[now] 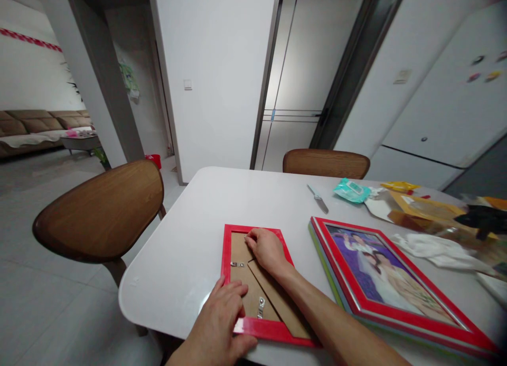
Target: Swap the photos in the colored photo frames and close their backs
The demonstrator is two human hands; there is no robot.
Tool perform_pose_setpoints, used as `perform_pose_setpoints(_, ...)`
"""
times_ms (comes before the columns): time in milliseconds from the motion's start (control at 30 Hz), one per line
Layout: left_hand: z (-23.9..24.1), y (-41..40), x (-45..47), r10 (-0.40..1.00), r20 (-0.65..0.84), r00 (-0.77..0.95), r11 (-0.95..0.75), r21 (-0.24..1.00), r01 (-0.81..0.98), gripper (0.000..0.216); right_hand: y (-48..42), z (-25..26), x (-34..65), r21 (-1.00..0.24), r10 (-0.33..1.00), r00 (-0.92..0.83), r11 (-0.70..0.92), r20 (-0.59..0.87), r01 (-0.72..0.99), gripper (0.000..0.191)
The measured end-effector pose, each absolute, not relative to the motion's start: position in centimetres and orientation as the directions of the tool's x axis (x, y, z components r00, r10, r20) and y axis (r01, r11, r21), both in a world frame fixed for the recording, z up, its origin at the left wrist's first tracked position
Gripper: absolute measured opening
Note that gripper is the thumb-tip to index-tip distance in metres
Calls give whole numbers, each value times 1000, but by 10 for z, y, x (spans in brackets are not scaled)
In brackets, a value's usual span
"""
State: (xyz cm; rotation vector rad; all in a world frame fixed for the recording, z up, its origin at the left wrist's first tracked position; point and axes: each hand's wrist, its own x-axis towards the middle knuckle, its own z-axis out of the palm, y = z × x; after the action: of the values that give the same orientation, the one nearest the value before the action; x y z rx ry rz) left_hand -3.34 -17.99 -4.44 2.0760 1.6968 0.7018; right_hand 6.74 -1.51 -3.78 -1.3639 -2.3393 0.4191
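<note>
A red picture frame [266, 331] lies face down on the white table, its brown backing board [243, 250] and folded stand showing. My left hand [217, 318] grips the frame's near left corner, thumb at the near edge and fingers over the side onto the board. My right hand [269, 250] is closed, its fingertips pinched together on the board near the far edge; whatever they hold is hidden. Small metal clips [260, 307] sit on the backing. To the right, a larger red frame [396, 316] with a photo lies face up on a stack of frames.
Beyond the frames lie a knife [318, 199] and a teal wipes packet [351, 190]. Brown packaging [420, 210] and a white cloth [439, 251] crowd the table's right side. Wooden chairs stand at the left [103, 213] and far side [327, 162].
</note>
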Motion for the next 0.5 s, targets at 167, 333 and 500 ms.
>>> perform_pose_setpoints(167, -48, -181, -28, 972, 190, 139, -222, 542, 810, 30, 9, -47, 58, -467, 944, -280, 331, 177, 820, 16)
perform_pose_setpoints(333, -56, -178, -25, 947, 289, 142, -267, 458, 848, 40, 6, -35, 68, -604, 937, -274, 348, 216, 716, 19)
perform_pose_setpoints(500, -55, -183, -35, 862, 491, 129, -382, 460, 802, 27, -13, -9, 126, -791, 939, -173, 343, 296, 507, 31)
